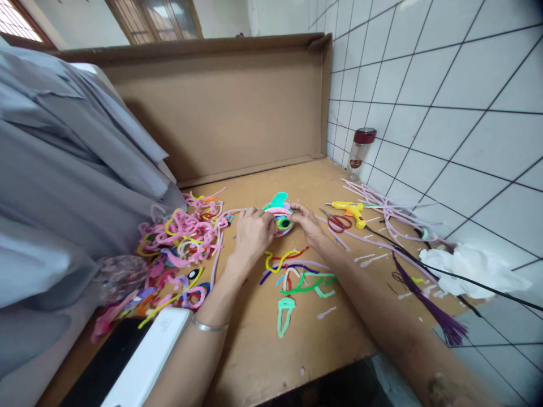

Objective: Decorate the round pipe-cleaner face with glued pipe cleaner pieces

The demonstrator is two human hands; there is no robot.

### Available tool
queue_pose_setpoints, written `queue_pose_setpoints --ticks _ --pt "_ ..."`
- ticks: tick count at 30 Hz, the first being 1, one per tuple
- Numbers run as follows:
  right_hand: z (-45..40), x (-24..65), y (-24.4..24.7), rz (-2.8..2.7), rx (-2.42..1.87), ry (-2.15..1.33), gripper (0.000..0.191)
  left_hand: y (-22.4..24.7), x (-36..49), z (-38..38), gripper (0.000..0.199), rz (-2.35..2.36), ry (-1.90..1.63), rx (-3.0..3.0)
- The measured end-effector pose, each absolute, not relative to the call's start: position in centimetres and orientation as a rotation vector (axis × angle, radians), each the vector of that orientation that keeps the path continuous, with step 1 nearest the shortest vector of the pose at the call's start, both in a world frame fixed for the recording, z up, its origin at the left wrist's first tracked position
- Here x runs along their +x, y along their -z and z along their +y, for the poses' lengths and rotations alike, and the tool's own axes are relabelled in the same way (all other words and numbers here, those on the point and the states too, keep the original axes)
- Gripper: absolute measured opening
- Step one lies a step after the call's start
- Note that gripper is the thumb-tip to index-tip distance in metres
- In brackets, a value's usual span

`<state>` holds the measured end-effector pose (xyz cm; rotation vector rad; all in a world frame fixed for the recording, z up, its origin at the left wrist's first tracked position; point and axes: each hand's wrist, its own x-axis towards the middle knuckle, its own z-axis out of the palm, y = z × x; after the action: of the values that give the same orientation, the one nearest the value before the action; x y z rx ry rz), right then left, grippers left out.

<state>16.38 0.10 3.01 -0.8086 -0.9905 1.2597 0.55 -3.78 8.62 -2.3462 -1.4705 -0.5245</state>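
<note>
Between my hands is a colourful pipe-cleaner figure (280,210) with a green top, a pink band and a round black, green and yellow eye. My left hand (255,229) grips its left side, with the fingertips curled at the pink band. At its right edge, my right hand (306,224) pinches it between thumb and fingers. My fingers cover parts of both sides. Just in front lie loose pipe cleaners: a yellow one (271,264), a dark green one (297,287) and a pale green loop (285,322).
A heap of pink pipe cleaners (190,232) lies left, beside a white power bank-like box (148,356). Toward the right are red-handled scissors (339,223), a yellow glue gun (350,209) with a black cord, a purple tassel (424,299), crumpled white tissue (470,270) and a glass bottle (360,150).
</note>
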Motion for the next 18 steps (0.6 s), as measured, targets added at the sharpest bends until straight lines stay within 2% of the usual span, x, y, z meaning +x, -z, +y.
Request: queue_pose_setpoints --ticks 7,18 --pt "0.3 16.4 -2.7 -1.062 -0.802 -1.234 0.040 -8.7 0.7 -3.7 0.023 -1.502 0.514 -2.353" --pt "0.6 16.5 -2.0 -1.094 -0.834 -1.177 0.038 -7.9 0.5 -3.3 0.022 -1.463 0.632 -2.386"
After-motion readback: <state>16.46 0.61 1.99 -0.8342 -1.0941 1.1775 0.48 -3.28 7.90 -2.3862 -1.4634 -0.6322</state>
